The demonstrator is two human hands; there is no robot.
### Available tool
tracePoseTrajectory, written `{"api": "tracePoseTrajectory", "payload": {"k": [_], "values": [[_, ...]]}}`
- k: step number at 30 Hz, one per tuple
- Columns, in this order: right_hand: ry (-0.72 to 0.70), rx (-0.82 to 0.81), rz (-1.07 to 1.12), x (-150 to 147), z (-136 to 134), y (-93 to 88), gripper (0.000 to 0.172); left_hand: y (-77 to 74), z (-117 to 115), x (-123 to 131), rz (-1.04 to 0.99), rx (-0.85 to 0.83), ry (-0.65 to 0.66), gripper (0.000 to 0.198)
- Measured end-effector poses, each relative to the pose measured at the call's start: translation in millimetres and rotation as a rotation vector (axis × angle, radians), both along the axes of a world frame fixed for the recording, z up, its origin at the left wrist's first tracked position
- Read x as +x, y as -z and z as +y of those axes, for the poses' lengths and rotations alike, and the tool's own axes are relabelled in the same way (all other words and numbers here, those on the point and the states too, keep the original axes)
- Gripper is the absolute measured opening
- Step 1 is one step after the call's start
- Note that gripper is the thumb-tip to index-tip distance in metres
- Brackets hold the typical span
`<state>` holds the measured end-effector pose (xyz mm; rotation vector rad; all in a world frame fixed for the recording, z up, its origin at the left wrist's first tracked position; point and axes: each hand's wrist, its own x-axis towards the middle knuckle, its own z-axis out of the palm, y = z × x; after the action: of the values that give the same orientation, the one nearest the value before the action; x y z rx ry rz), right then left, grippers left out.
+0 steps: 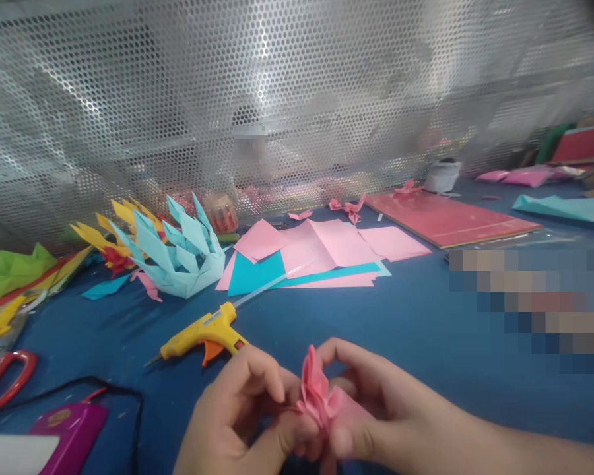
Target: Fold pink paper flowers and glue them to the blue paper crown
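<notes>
Both my hands meet low in the middle of the view over a blue table [426,316]. Between them is a small folded pink paper piece [318,394] with pleated, petal-like folds. My left hand [237,412] pinches its left side with thumb and fingers closed. My right hand [371,402] curls round its right side, the index finger arched over the top. A yellow glue gun [205,333] with an orange trigger lies just beyond my left hand, its nozzle pointing left.
Loose pink and teal paper sheets [321,254] lie mid-table. A light blue folded paper crown [181,257] and a yellow one [113,231] sit at left. Red-handled scissors [4,379] and a magenta object [72,429] lie at lower left. A perforated metal screen [277,99] closes the back.
</notes>
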<state>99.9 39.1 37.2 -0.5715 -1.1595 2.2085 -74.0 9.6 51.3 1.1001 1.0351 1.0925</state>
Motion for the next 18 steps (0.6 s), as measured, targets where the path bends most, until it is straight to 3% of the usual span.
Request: {"api": "tracePoseTrajectory", "payload": {"k": [4,8,14,18], "values": [[0.080,0.127,-0.102,2.8,6.1,-3.3,0.031,-4.0,4.5,-4.1,0.011,0.063,-0.109,0.030],[0.095,0.138,-0.163,5.5,8.4,-6.8,0.030,-4.1,5.6,-1.1,0.054,0.057,-0.209,0.026],[0.111,0.077,-0.157,7.1,10.0,-6.7,0.028,-0.1,9.5,3.8,-0.049,-0.040,-0.079,0.036],[0.220,0.112,-0.139,6.9,12.3,-7.2,0.029,5.4,14.9,0.5,-0.139,-0.092,-0.061,0.033]]}}
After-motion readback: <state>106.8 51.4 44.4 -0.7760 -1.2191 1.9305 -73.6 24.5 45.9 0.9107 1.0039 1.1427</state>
